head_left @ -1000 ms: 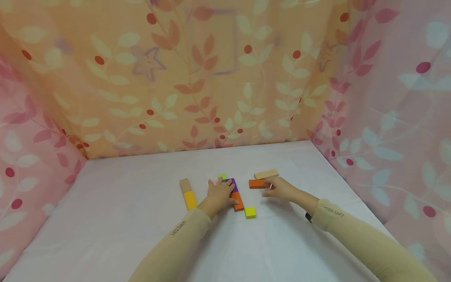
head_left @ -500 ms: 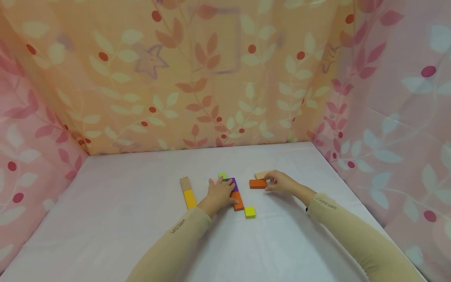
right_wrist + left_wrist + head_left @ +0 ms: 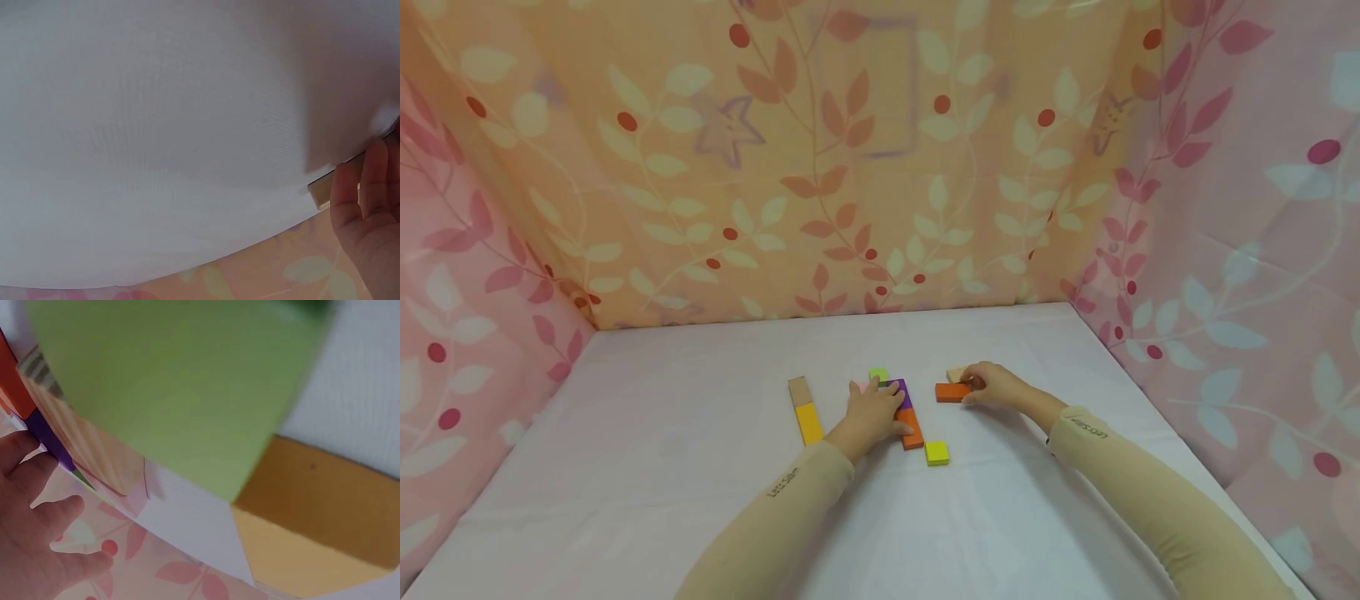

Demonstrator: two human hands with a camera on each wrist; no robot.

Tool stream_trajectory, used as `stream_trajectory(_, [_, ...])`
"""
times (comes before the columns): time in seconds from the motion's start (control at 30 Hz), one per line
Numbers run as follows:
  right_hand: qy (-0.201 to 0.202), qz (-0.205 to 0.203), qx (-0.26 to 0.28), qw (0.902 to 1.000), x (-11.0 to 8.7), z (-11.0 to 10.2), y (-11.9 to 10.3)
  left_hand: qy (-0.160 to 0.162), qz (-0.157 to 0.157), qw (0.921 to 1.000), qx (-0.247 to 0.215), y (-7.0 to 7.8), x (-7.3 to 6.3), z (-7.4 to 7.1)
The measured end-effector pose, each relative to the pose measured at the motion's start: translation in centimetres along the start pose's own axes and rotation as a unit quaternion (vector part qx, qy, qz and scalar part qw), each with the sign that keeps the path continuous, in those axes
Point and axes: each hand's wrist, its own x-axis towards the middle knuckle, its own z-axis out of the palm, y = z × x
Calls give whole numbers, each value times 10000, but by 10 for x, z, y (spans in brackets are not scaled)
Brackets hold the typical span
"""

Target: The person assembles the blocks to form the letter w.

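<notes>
My left hand (image 3: 872, 417) lies with spread fingers over a cluster of blocks, its fingertips at a purple block (image 3: 903, 397) and its thumb near an orange block (image 3: 912, 428). Pink (image 3: 863, 387) and light green (image 3: 878, 377) blocks show past its fingers. In the left wrist view, a striped wooden block (image 3: 94, 437) and a large blurred green surface (image 3: 169, 394) appear, hidden by the hand in the head view. My right hand (image 3: 997, 388) pinches the right end of another orange block (image 3: 951, 392), thumb in front. A pale wooden block (image 3: 955, 374) lies behind, partly covered.
A tan wooden block (image 3: 798, 390) and a yellow-orange block (image 3: 808, 423) form a line left of my left hand. One lime-yellow square block (image 3: 937, 453) lies in front of the cluster. White cloth (image 3: 647, 467) covers the table; patterned curtains (image 3: 820, 208) stand around it.
My right hand has shifted slightly inward, its fingers moving over the pale wooden block and closing on the orange block's end. My left hand stays over the cluster. The head view has turned slightly.
</notes>
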Motion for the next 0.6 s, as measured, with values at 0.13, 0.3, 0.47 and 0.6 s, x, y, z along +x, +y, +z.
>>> stream_trajectory(0.13, [-2, 48, 19, 10000, 1, 1, -1, -1, -4, 10000, 22, 0, -1, -2])
stream_trajectory(0.3, [-47, 71, 5, 10000, 4, 2, -2, -19, -29, 10000, 62, 0, 0, -1])
stream_trajectory(0.47, [-243, 11, 80, 9997, 5, -6, 3, -33, -45, 10000, 46, 0, 0, 0])
stream_trajectory(0.6, [-54, -129, -85, 9999, 6, -18, 15, -65, -47, 10000, -2, 0, 1, 1])
